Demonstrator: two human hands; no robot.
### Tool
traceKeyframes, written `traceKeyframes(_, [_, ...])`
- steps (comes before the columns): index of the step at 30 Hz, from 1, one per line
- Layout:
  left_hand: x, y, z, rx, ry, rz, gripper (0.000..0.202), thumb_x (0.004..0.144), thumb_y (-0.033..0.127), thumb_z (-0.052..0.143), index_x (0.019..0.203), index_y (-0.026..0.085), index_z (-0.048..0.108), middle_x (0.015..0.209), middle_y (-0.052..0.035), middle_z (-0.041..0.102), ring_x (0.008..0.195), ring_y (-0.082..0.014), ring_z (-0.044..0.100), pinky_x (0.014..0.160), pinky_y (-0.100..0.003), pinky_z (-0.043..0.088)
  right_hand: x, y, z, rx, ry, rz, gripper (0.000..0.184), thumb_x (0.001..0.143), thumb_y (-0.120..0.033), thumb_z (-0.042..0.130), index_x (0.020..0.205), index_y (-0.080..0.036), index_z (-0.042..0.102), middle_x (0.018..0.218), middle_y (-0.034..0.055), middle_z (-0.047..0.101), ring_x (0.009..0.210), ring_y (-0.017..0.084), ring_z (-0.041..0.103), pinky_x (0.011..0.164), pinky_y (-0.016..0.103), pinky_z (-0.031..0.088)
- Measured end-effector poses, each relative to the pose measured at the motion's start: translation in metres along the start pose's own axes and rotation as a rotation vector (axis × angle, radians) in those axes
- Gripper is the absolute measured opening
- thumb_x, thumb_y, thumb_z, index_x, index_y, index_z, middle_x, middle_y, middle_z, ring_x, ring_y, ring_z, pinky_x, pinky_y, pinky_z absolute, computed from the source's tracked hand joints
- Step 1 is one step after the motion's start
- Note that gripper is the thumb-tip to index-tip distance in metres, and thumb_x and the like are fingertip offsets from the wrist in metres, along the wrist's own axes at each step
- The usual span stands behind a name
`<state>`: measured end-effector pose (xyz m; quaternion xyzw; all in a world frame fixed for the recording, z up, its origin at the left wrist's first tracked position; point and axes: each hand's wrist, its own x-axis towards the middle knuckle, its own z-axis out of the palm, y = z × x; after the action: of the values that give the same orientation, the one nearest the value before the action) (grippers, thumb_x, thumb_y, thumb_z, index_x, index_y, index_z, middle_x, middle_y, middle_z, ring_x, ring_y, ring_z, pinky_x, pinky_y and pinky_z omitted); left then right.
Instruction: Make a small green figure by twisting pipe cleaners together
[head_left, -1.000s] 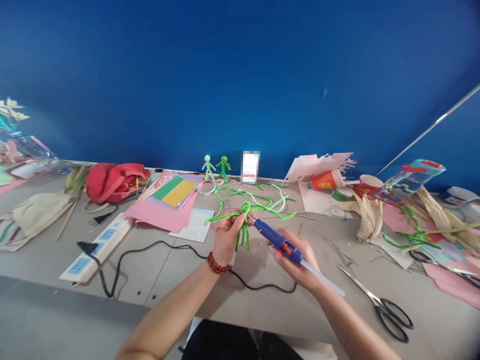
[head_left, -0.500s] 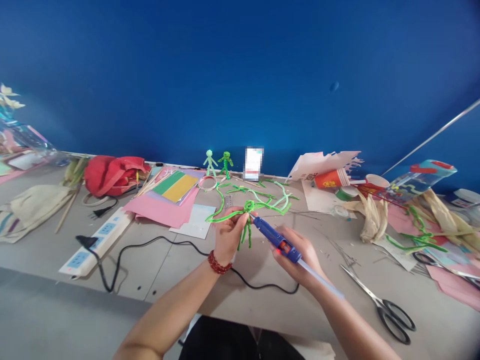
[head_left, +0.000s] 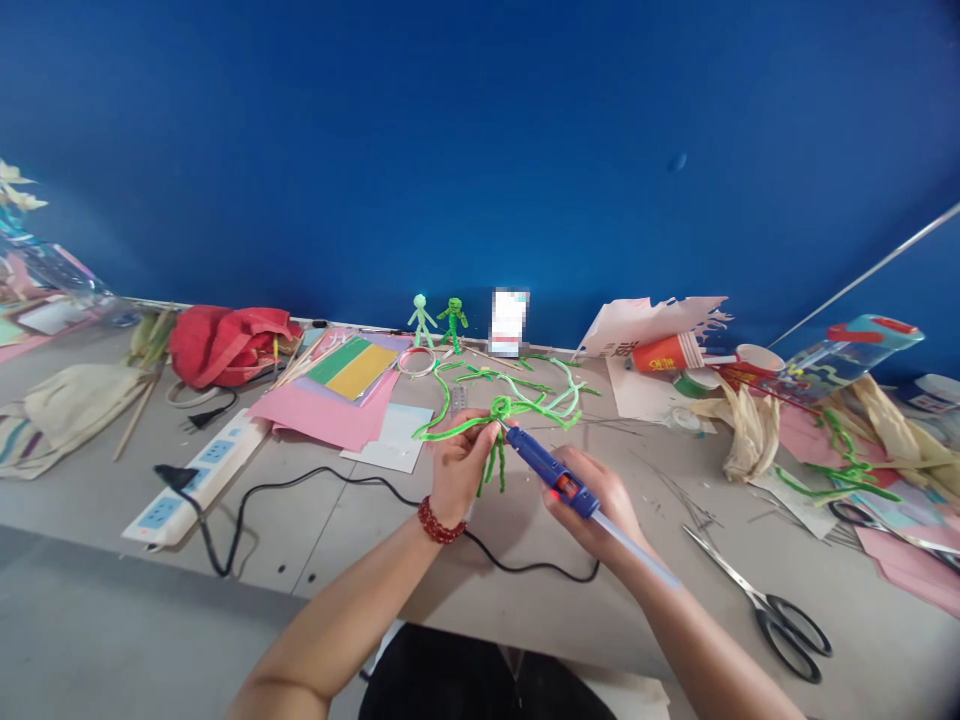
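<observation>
My left hand (head_left: pixel 459 468) pinches a green pipe-cleaner figure (head_left: pixel 500 408) just above the table. Its coiled round head shows above my fingertips, long green strands stretch out sideways and short legs hang below. In my right hand (head_left: pixel 600 505) is a blue hot glue gun (head_left: pixel 551 470), its red light lit and a clear glue stick (head_left: pixel 637 548) poking out of the back. The gun's nozzle tip meets the figure close to my left thumb; whether glue is coming out is too small to tell.
Two finished-looking green figures (head_left: pixel 453 322) stand by the blue wall beside a blurred phone (head_left: pixel 509 322). Scissors (head_left: pixel 772 605) lie at right. A black cord (head_left: pixel 322 470) crosses the table near a power strip (head_left: pixel 199 480). Red cups (head_left: pixel 667 353) and pink paper (head_left: pixel 330 415) lie around.
Both hands, the figure and the glue gun hold nearly the same position, nozzle still against the figure. The camera view has shifted very slightly.
</observation>
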<state>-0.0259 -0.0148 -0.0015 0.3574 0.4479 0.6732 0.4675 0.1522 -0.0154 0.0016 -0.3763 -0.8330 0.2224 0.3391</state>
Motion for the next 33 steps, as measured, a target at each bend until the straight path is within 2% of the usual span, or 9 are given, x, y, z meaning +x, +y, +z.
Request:
traceKeyframes(21, [0.0026,-0.0033,-0.002,0.026,0.0,0.008,0.024,0.076,0.037,0.072,0.087,0.019,0.061,0.076,-0.0058,0.076,0.078,-0.022,0.072,0.077,-0.034,0.056,-0.0001,0.0006,-0.0011,-0.08,0.028,-0.008,0.009,0.082,-0.028,0.051,0.076,-0.022,0.047,0.07,-0.0004,0.055,0.058,0.015,0.051,0.053,0.023,0.037])
traceKeyframes(33, [0.004,-0.0059,-0.0007,-0.074,-0.009,0.0,0.023,0.074,0.035,0.072,0.085,0.018,0.063,0.073,-0.0039,0.075,0.08,-0.0234,0.073,0.078,-0.035,0.055,0.0019,0.0024,0.0004,-0.062,0.025,-0.008,0.012,0.083,-0.032,0.05,0.076,-0.022,0.047,0.069,-0.0003,0.055,0.058,0.015,0.052,0.054,0.024,0.038])
